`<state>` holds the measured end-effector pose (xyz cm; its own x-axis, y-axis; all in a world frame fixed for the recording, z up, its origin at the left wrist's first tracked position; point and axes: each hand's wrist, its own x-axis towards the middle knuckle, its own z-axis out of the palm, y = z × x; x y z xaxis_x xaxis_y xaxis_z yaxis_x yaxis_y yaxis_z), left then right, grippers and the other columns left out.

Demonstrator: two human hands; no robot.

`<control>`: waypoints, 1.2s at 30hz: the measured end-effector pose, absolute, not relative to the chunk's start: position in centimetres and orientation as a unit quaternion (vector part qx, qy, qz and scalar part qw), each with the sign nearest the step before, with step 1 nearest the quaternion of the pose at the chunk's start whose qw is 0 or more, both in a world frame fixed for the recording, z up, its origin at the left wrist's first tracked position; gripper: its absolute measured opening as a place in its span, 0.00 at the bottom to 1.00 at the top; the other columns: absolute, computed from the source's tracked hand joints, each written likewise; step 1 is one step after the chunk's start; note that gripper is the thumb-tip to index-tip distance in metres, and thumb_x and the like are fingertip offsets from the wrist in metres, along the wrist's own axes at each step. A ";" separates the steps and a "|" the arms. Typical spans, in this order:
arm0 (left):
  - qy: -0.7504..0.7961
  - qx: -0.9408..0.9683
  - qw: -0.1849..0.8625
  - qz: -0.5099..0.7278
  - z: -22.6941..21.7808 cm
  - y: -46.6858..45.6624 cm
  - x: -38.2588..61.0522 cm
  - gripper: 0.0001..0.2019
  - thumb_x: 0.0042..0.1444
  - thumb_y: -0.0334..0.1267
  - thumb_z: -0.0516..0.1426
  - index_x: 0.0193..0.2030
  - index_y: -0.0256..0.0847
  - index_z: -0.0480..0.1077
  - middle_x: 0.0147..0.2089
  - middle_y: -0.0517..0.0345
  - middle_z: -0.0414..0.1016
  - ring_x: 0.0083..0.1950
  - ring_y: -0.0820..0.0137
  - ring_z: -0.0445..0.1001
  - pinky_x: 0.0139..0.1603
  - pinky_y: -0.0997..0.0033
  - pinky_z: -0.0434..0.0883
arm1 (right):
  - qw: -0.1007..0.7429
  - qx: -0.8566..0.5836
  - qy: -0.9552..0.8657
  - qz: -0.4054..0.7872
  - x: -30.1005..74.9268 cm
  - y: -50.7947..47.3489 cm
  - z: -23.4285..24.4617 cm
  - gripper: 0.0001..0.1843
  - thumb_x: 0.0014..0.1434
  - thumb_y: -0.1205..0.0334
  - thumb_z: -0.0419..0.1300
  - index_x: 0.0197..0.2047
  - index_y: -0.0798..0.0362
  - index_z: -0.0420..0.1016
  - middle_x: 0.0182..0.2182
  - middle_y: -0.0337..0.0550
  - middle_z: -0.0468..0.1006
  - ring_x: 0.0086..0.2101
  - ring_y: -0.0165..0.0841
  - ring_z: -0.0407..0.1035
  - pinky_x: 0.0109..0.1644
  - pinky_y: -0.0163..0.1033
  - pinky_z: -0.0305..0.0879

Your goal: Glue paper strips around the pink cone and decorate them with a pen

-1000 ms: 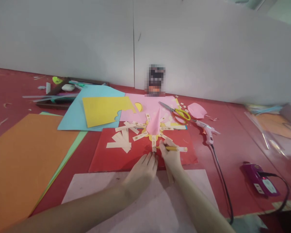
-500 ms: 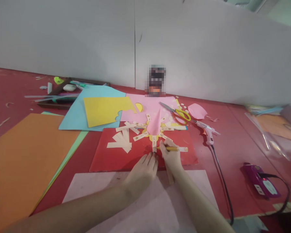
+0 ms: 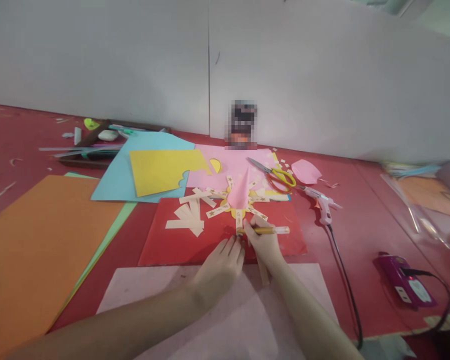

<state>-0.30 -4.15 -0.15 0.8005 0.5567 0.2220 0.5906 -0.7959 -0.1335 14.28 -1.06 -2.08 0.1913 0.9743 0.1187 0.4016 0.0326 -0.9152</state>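
Note:
My right hand (image 3: 263, 242) is closed round a yellow pen (image 3: 270, 230), its tip at the lower end of a cream paper strip (image 3: 239, 222). That strip fans out from a pink paper cone (image 3: 239, 190) glued on a yellow centre, with other cream strips (image 3: 217, 210) around it. My left hand (image 3: 219, 268) rests flat beside the strip, fingertips on the red sheet (image 3: 180, 242), fingers stretched out. A pile of loose cream strips (image 3: 187, 217) lies to the left on the red sheet.
Scissors with yellow handles (image 3: 275, 173), a glue gun (image 3: 321, 202) with black cord, and a purple device (image 3: 405, 281) lie to the right. Yellow (image 3: 161, 170), blue (image 3: 114, 185), pink (image 3: 230, 165) and orange (image 3: 33, 240) sheets lie left and behind. A white wall stands behind.
My right hand has shifted slightly left along the strip with the pen. The left hand has stayed put.

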 end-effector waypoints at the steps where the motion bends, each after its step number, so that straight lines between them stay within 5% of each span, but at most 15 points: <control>1: -0.306 -0.943 0.095 -0.086 -0.1 -4.2 -0.3 0.18 0.53 0.20 0.44 0.48 0.25 0.66 0.48 0.40 0.72 0.50 0.61 0.71 0.50 0.61 0.68 | 0.457 -0.622 -0.553 0.313 14.3 -1.0 -2.1 0.19 0.55 0.53 0.54 0.18 0.50 0.52 0.11 0.29 0.56 0.15 0.24 0.52 0.20 0.31 0.50; 19: -0.301 -0.944 0.110 -0.080 0.0 -4.2 -0.3 0.19 0.52 0.20 0.43 0.47 0.25 0.68 0.48 0.40 0.73 0.49 0.61 0.72 0.49 0.61 0.69 | 0.473 -0.624 -0.578 0.231 14.3 -0.9 -1.7 0.18 0.56 0.56 0.52 0.19 0.50 0.50 0.13 0.29 0.52 0.17 0.23 0.49 0.21 0.30 0.49; 36: -0.305 -0.944 0.096 -0.079 0.0 -4.1 -0.3 0.17 0.53 0.20 0.44 0.48 0.25 0.66 0.47 0.40 0.73 0.50 0.62 0.71 0.50 0.62 0.67 | 0.479 -0.618 -0.558 0.278 14.1 -0.9 -1.2 0.19 0.54 0.57 0.51 0.17 0.50 0.49 0.12 0.29 0.51 0.16 0.24 0.49 0.20 0.31 0.49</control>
<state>-0.27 -4.13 0.03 0.8016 0.5608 0.2070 0.5911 -0.7954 -0.1340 14.09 -0.91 -1.15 0.2230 0.9559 0.1911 0.4242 0.0814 -0.9019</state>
